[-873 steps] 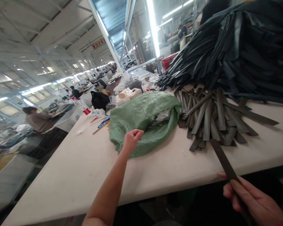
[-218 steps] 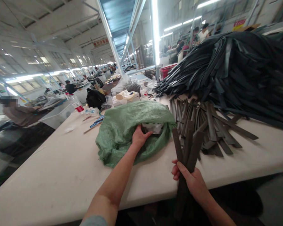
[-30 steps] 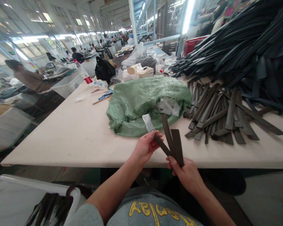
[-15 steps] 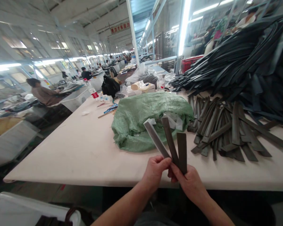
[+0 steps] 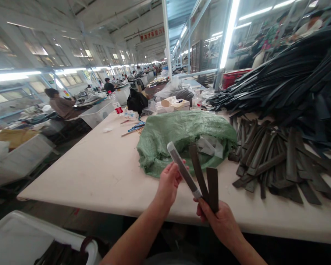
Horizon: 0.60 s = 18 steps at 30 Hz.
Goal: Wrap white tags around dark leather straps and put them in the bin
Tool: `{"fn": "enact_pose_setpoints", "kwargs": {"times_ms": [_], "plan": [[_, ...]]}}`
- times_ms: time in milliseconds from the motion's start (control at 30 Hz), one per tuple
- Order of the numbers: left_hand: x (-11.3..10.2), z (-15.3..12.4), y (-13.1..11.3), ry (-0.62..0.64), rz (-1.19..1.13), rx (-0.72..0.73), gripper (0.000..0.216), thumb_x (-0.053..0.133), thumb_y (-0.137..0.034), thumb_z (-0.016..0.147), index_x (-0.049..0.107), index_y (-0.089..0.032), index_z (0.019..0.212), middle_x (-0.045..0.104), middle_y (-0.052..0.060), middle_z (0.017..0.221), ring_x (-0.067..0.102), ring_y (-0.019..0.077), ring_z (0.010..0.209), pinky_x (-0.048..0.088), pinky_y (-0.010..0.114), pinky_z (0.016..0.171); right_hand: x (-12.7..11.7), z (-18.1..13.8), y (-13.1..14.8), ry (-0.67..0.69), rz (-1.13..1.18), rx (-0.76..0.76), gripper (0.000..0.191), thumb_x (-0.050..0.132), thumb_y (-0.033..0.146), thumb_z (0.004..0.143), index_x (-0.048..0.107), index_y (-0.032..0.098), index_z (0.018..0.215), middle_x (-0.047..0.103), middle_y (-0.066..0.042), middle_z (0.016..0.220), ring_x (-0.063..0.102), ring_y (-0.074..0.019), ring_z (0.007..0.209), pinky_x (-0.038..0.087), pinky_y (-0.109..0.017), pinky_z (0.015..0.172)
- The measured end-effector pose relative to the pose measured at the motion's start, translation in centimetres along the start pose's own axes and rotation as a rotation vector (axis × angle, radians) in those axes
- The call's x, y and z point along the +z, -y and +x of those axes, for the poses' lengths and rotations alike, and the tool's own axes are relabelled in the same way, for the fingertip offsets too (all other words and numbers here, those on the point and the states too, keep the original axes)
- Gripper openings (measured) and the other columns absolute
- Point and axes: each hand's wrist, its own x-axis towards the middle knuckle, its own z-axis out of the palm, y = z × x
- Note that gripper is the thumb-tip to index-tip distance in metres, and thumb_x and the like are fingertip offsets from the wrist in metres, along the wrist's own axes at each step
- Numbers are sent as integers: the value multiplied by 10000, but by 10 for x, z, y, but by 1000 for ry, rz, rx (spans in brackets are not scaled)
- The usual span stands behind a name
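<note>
- Holding, in the right hand [image 5: 220, 222], two bare dark strips [image 5: 213, 187], closed around their lower parts with tips fanned upward.
- Pinching, apparently at the right thumb, the lower end of a sleeved strip [image 5: 187, 174], tilted up and leftward in front of the green sack [image 5: 179, 127].
- Bringing the left hand [image 5: 167, 183] to its upper half, fingers curled narrow and partly behind; cannot tell whether gripping or only touching.
- Note: green sack on the pale table [image 5: 79, 176], translucent wrappers [image 5: 205, 144] showing in its mouth.
- Note, right of the sack: loose strips [image 5: 264, 158], overlapping, below a heap of long black strips [image 5: 287, 81]. At lower left: white bin [image 5: 55, 228] with dark pieces [image 5: 60, 254] inside.
- Judge as main risk: losing a bare strip from the fan, through loosening the right fingers to free the sleeved one.
- Could crease or split the translucent cover [image 5: 171, 148] by tugging askew.
- Could slide the strip out by tipping an open end downward; cannot tell which end, if any.
- Could drop pieces past the table edge, given a right hand so near it.
</note>
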Motion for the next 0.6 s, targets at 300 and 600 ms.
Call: {"fn": "enact_pose_setpoints", "kwargs": {"times_ms": [300,600], "plan": [[-4,-14,10,124,38,-141,399,784,-428,707,695,-118,943,680,52,764,614,149,594,472,269,570,3,4,2,-30,-11,-23,509,463,587,924,666,158,739,641,-43,592,616,-171,516,498,-269,534],[-8,-18,6,129,14,-172,374,776,-444,696,685,-104,823,597,11,590,503,99,444,375,218,427,13,8,11,-45,44,36,578,536,691,830,662,155,652,648,-71,576,608,-175,478,510,-259,468]]}}
